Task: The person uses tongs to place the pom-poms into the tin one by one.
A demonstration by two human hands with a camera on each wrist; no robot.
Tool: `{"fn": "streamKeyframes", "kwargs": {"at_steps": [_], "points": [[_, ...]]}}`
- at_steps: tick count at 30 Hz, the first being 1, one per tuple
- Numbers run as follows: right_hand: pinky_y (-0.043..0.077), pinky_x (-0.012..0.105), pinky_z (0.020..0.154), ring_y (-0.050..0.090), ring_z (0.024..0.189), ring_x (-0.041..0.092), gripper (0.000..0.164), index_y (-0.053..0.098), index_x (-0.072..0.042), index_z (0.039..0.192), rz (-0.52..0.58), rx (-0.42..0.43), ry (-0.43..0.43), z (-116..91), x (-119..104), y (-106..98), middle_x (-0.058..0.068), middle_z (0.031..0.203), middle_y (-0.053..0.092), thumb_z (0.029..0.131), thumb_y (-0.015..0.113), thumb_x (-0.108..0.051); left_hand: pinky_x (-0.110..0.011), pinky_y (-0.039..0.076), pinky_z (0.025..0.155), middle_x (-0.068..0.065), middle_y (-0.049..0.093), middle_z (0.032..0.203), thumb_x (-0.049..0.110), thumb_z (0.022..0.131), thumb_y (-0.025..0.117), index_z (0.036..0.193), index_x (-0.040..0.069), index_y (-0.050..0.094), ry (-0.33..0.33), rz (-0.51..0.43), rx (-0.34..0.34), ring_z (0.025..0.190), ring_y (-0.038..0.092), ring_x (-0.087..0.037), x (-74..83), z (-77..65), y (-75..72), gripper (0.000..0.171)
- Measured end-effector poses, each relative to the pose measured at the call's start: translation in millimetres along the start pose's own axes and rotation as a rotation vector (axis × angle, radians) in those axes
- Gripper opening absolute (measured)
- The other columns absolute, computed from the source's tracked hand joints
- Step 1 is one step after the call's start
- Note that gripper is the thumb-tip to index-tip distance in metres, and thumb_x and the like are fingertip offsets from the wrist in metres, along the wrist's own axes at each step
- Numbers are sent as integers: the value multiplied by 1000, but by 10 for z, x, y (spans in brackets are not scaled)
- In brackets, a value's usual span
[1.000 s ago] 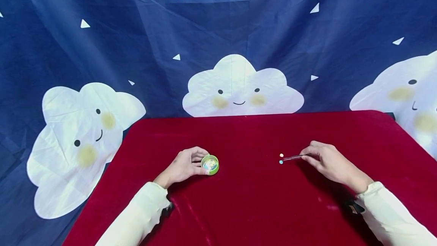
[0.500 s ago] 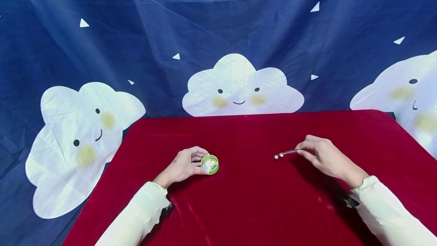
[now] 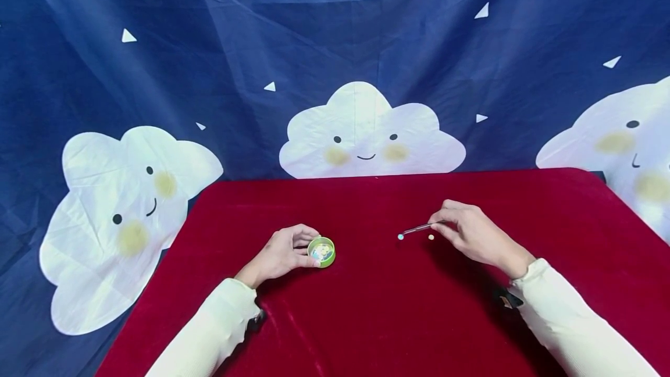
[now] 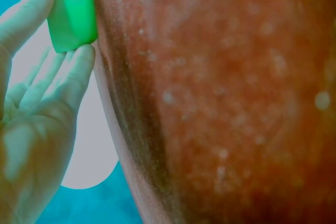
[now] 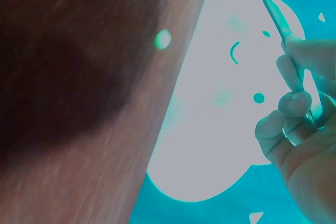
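My left hand [image 3: 287, 253] holds a small round green tin [image 3: 328, 258] on the red cloth, thumb on the near side and fingers behind. A cartoon picture shows on the tin's inside bottom. In the left wrist view the green tin [image 4: 76, 11] sits between thumb and fingertips. My right hand [image 3: 473, 233] pinches a pair of tweezers [image 3: 419, 228], whose tips grip a small blue bead [image 3: 401, 237] above the cloth, right of the tin. A pale yellow bead [image 3: 431, 237] lies on the cloth beneath the tweezers; the right wrist view shows this bead [image 5: 163, 39] too.
A red velvet cloth [image 3: 356, 319] covers the table. Behind its far edge hangs a dark blue curtain [image 3: 235, 28] printed with smiling white clouds [image 3: 373, 132] and small white triangles.
My right hand has moved left and a little away from me, carrying the blue bead in the tweezers off past the yellow bead. The left hand and the tin have stayed put.
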State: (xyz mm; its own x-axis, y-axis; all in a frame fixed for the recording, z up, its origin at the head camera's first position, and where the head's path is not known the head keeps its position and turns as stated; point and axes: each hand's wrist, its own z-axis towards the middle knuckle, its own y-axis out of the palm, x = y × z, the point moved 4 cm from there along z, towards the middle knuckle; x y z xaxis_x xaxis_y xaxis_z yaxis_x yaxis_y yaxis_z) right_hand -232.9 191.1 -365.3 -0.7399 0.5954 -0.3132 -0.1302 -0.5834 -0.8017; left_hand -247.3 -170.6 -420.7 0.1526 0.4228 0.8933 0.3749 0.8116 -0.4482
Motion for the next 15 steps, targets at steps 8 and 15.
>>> {"fn": "streamKeyframes", "kwargs": {"at_steps": [8,15], "points": [[47,19,56,47,67,2,18,74,-9,89,39,-9,8,199,-137,131,-11,81,55,80,77,7,-32,58,89,-16,68,114,-2,73,86,117,-4,63,14,4,-5,111,65,-32,-8,-4,-12,50],[47,22,59,48,69,7,12,74,-5,89,48,-1,-7,323,-209,229,-7,81,57,82,77,5,-31,57,90,-15,69,113,-2,73,87,117,-3,63,21,0,-2,110,65,-30,-19,3,-8,50]]}}
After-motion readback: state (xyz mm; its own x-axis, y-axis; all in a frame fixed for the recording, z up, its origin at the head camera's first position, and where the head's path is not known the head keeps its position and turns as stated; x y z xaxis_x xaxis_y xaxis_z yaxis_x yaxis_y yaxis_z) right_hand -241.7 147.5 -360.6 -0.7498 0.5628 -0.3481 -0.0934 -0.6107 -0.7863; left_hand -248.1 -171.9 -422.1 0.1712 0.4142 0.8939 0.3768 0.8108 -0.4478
